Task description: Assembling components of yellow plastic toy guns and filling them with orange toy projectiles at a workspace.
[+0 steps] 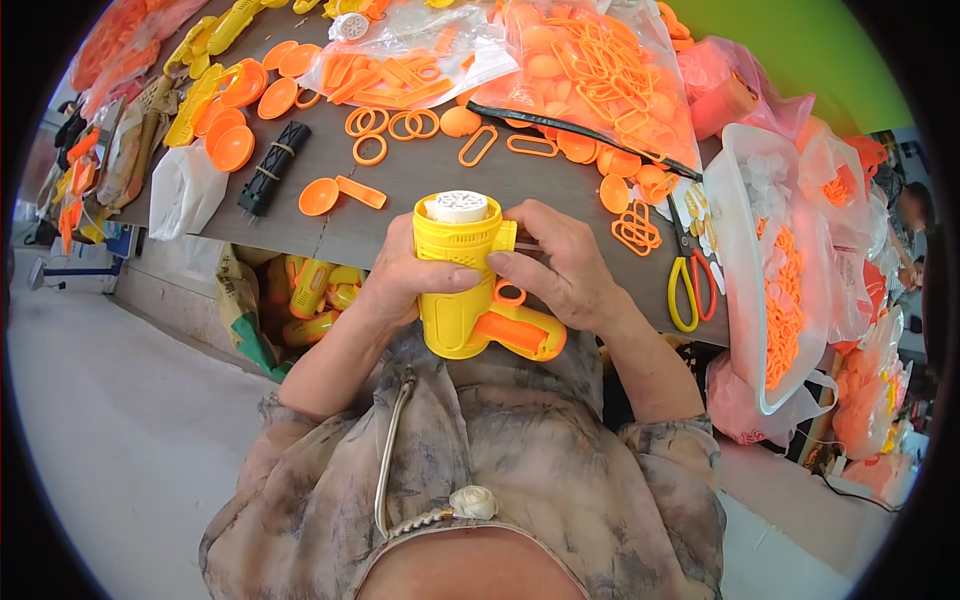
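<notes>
A yellow plastic toy gun (452, 300) stands upright between my hands, over the table's near edge. On its top end sits a white round cap with vent slots (460, 207). Its handle, with an orange inset (510, 330), points to the lower right, and an orange ring-shaped trigger (509, 292) shows above it. My left hand (398, 275) is wrapped round the barrel from the left, thumb across its front. My right hand (565, 262) grips the right side by a small yellow side stub (505, 236); its other fingers are partly hidden.
Orange round cups (319, 196), orange rings (369, 150) and a black bundle (274, 168) lie on the dark table (420, 180). Scissors (684, 246) are at the right, beside a white tub (725, 260). Farther back lies a clear bag of orange parts (600, 70). Yellow toy bodies (312, 290) sit below the table.
</notes>
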